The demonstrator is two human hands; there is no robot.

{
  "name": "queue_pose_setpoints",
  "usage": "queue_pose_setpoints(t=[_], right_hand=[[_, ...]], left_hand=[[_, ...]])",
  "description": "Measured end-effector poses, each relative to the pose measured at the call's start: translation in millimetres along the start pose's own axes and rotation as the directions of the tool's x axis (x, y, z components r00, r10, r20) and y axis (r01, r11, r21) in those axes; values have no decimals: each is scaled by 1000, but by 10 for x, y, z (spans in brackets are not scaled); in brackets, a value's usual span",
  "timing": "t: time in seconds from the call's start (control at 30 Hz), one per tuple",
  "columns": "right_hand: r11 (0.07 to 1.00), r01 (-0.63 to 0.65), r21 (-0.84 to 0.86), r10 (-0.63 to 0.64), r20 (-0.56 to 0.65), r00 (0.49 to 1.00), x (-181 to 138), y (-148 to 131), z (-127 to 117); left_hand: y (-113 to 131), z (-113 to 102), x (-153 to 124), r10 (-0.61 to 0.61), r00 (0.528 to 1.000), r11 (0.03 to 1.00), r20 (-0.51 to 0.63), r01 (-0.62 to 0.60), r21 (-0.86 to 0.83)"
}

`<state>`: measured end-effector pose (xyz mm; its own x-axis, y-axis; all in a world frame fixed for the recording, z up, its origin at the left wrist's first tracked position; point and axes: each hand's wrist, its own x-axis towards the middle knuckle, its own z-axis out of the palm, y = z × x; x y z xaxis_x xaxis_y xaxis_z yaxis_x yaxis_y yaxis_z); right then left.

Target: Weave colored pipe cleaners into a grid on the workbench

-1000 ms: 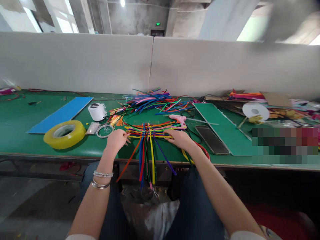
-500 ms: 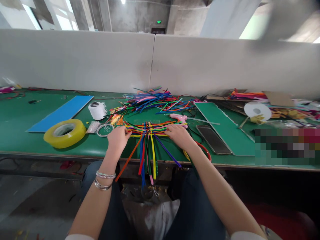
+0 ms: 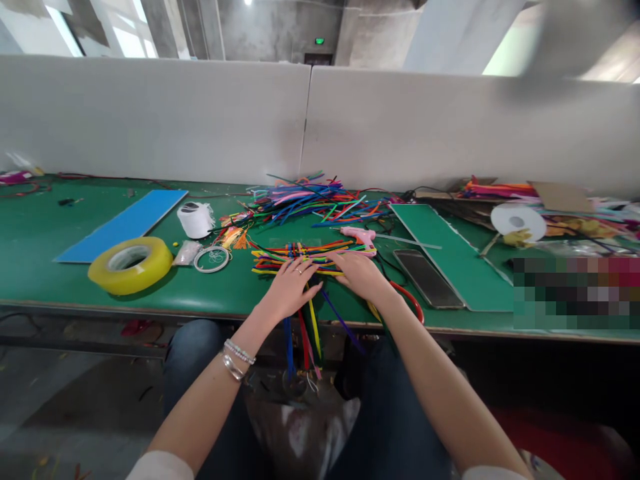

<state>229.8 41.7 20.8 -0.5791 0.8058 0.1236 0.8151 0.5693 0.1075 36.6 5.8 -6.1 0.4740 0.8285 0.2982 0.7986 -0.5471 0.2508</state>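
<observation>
Woven pipe cleaners [image 3: 267, 262] in many colours lie in front of me, their crossed part mostly covered by my hands. Loose ends such as a blue strand [image 3: 289, 343] and a purple strand [image 3: 340, 319] hang over the table's front edge. My left hand [image 3: 291, 285] rests palm down across the weave, fingers stretched out and thumb apart. On the right side of the weave, my right hand [image 3: 361, 272] has its fingers bent over the lengthwise pipe cleaners, gripping them. Just behind that hand lies a pink glue gun [image 3: 359, 235] with a glue stick in it.
A heap of loose pipe cleaners [image 3: 305, 200] lies at the back. On the left are yellow tape [image 3: 130, 265], white thread [image 3: 196, 220], a white ring [image 3: 211, 259] and a blue board [image 3: 123, 227]. A phone [image 3: 427, 279] and green board [image 3: 455, 260] lie right.
My left hand has let go of the weave's left end and moved right, onto its middle. The hanging strands have shifted slightly. My right hand stays nearly in place.
</observation>
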Motion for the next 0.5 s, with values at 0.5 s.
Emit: queue_pose_setpoints(t=[0.5], right_hand=[[998, -40, 42, 43, -68, 997, -12, 27, 77]], left_hand=[[48, 172, -18, -56, 995, 998, 83, 53, 34]])
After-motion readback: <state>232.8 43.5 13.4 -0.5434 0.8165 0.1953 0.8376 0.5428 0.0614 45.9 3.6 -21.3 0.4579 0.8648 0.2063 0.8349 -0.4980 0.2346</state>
